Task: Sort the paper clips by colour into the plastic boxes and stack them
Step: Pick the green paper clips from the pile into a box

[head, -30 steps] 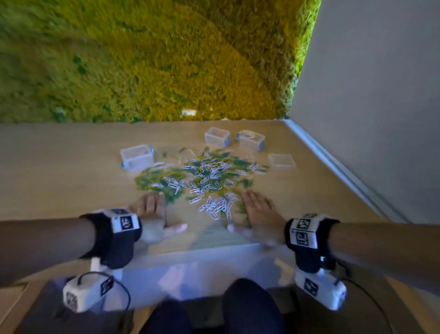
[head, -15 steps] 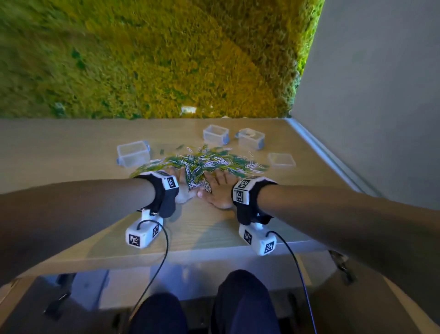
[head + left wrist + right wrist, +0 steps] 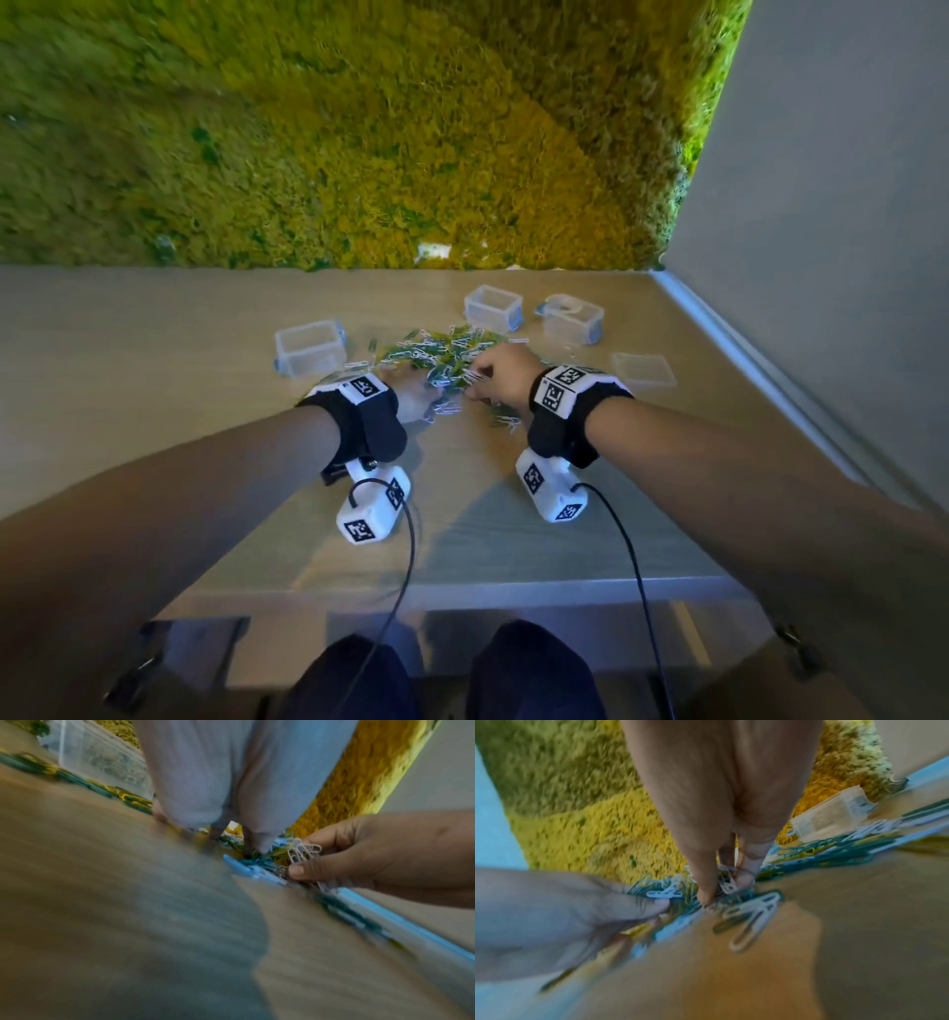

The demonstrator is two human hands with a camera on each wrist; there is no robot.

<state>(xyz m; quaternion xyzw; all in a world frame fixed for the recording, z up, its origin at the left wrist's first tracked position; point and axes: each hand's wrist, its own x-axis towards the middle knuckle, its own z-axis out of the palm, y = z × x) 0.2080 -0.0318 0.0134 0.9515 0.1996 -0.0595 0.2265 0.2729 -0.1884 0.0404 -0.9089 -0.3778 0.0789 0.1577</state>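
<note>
While the right hand [image 3: 380, 858] pinches white paper clips [image 3: 304, 852], green, yellow and white clips [image 3: 441, 354] lie heaped on the counter [image 3: 154, 360]; the left hand's [image 3: 411, 401] grip cannot be told.

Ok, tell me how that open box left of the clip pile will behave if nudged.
The open box looks thin, clear and holds nothing, so probably light and quick to slide on the smooth table. Its low, wide shape probably won't tip.

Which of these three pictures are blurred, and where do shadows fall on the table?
Head view: fairly sharp in the middle, the clips readable, straight edges bent by the wide lens. Left wrist view: the table smeared, a large dark shadow across it; the white clips in the right hand stay sharp. Right wrist view: blurred toward the edges, the left hand soft.
</note>
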